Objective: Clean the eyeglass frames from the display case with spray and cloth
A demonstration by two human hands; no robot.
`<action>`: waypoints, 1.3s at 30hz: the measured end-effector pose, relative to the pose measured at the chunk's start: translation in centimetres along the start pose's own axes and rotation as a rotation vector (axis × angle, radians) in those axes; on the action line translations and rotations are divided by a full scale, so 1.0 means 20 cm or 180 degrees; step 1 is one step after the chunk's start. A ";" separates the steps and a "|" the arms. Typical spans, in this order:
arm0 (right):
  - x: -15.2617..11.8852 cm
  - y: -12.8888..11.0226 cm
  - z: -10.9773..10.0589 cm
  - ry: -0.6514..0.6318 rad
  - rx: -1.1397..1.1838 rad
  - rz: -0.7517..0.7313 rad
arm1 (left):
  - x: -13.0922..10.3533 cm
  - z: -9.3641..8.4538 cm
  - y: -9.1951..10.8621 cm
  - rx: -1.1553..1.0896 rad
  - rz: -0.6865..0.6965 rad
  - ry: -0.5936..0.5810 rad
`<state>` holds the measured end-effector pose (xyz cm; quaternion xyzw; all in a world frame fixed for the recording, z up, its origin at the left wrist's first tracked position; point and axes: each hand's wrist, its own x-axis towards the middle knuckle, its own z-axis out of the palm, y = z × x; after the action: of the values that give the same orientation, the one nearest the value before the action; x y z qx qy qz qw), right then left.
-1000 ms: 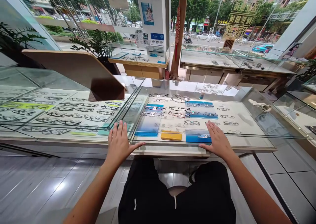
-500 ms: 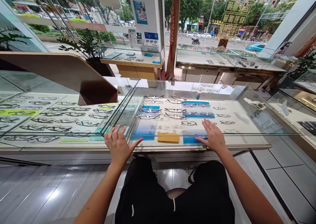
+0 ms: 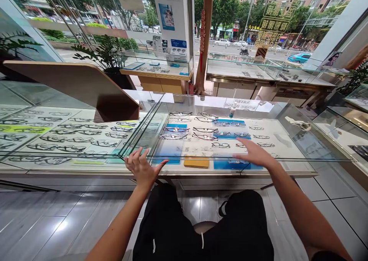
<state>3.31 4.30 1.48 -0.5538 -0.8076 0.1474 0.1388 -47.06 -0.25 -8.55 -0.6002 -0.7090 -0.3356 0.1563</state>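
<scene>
My left hand [image 3: 143, 168] rests near the front edge of the glass display case [image 3: 293, 165], fingers spread, with nothing in it. Over the right part of the case is my right hand [image 3: 255, 152], blurred at the fingertips, thumb and fingers apart and holding nothing. Whether it touches the glass I cannot tell. Between the hands, a yellow glasses case [image 3: 196, 162] lies near the front, beside a blue card [image 3: 227, 164]. Behind it, inside the display case, sit several pairs of eyeglasses [image 3: 205, 130] in rows.
A brown tilted board on a stand [image 3: 86, 78], perhaps a mirror, stands on the counter at left. Many more glasses [image 3: 61, 138] fill the left section. A small bottle [image 3: 232, 110] stands toward the back. A white cloth [image 3: 298, 123] lies at right. Other showcases [image 3: 163, 71] stand beyond.
My right hand has shifted right and turned, its fingers now pointing more to the left. My left hand stays nearly in place. The view has shifted slightly.
</scene>
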 end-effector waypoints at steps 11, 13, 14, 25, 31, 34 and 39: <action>1.05 0.17 -0.13 0.1915 0.2139 0.1322 | 0.01 -0.16 -0.02 -0.0008 0.0279 -0.0407; 1.12 0.17 -0.05 0.2015 0.2280 0.1366 | 0.02 -0.23 -0.03 0.0059 0.0392 -0.0587; 1.14 0.18 -0.02 0.2041 0.2355 0.1379 | 0.02 -0.26 -0.03 0.0105 0.0403 -0.0648; 0.99 0.26 0.04 0.1864 0.3284 0.1094 | 0.08 -0.28 -0.03 0.0264 0.0250 -0.0535; 0.84 0.27 0.04 0.1797 0.3598 0.0860 | 0.02 -0.27 0.10 0.0155 0.0414 -0.0451; 0.82 0.26 0.06 0.1826 0.3701 0.0799 | 0.01 -0.29 0.16 0.0002 0.0420 -0.0469; 0.80 0.25 0.06 0.1851 0.3842 0.0713 | 0.02 -0.42 0.23 -0.0909 0.0467 -0.0911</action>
<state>1.54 20.87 -0.57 -0.4768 -0.4515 0.4309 0.6190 -44.17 -5.25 -0.94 -0.7078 -0.6236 -0.3317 -0.0085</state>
